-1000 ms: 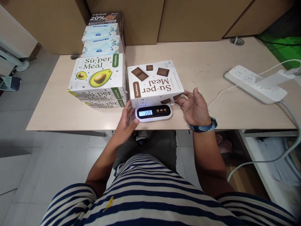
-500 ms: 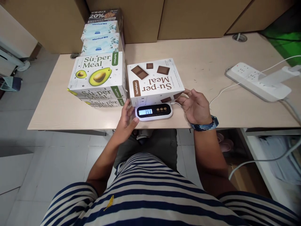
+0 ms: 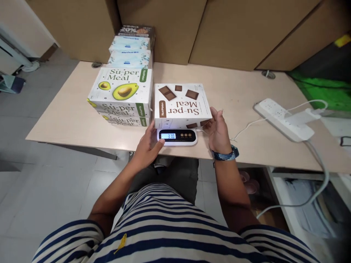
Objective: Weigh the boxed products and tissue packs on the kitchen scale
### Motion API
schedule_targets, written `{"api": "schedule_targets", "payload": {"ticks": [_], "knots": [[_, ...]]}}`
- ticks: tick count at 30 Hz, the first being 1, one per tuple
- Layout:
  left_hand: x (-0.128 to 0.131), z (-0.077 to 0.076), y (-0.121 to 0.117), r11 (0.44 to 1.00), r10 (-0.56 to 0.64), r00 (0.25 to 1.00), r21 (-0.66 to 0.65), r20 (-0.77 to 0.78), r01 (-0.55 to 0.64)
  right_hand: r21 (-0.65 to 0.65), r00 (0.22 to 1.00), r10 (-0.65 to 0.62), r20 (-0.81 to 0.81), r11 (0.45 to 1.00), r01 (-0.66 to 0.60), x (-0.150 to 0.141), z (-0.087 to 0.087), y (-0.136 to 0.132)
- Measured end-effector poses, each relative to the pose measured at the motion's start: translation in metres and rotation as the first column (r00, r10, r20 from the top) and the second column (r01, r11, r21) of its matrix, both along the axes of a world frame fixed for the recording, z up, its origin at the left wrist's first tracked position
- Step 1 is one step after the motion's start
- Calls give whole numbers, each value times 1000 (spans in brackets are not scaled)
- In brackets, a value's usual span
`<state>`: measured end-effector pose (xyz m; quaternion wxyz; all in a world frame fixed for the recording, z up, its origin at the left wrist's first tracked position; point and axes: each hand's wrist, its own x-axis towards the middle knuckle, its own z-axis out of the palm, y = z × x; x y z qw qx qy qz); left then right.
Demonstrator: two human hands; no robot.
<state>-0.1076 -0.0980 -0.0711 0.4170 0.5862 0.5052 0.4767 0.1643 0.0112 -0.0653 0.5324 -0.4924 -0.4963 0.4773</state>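
A white Su-per Meal box [image 3: 179, 98] with chocolate pieces printed on it rests on a digital scale [image 3: 178, 138], its lettering upside down to me. The scale's lit display appears to read 370. My left hand [image 3: 149, 146] holds the box's near left corner with its fingers, while its thumb lies over the scale's left front corner. At the box's near right corner my right hand [image 3: 218, 131] presses its curled fingers against the side, thumb pointing up. The fingertips of both hands are partly hidden. The scale's platform is covered by the box.
Left of the scale stand stacked avocado Su-per Meal boxes [image 3: 122, 87]. Behind them are tissue packs [image 3: 130, 58] and a dark box [image 3: 137, 31]. A white power strip [image 3: 282, 118] with cables lies on the right of the table [image 3: 68, 109]. Brown panels [image 3: 219, 33] close off the back.
The chocolate box has turned slightly and sits straighter above the scale. My right hand has moved in closer against its side. The display has gone from 393 to about 370. The view has shifted.
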Motion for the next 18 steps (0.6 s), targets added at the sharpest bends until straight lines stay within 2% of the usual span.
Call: {"api": "schedule_targets", "payload": {"ticks": [3,5,8,11,13,14,16,18], "knots": [[15,3,1,996,87,994,-23,59,-86,51,999,-33,-41,998,35,-10,15,21],[29,5,1,991,134,986,-4,96,-134,37,991,68,-117,997,-64,-22,29,22],[49,9,-5,967,206,976,136,74,-214,-41,960,178,-216,981,-191,-34,41,-2],[58,24,-19,917,215,976,340,22,-210,-28,957,114,-265,992,-126,-28,45,-41],[50,43,-28,856,206,978,484,4,-182,110,953,159,-258,985,-135,-24,54,-62],[42,55,-30,806,218,976,564,4,-182,212,953,210,-217,963,-164,-26,62,-70],[14,81,-29,674,277,960,707,29,-216,403,960,273,-68,888,-224,-42,83,-78],[-23,106,-21,562,351,932,776,87,-284,521,961,263,84,810,-268,-71,107,-73]]}}
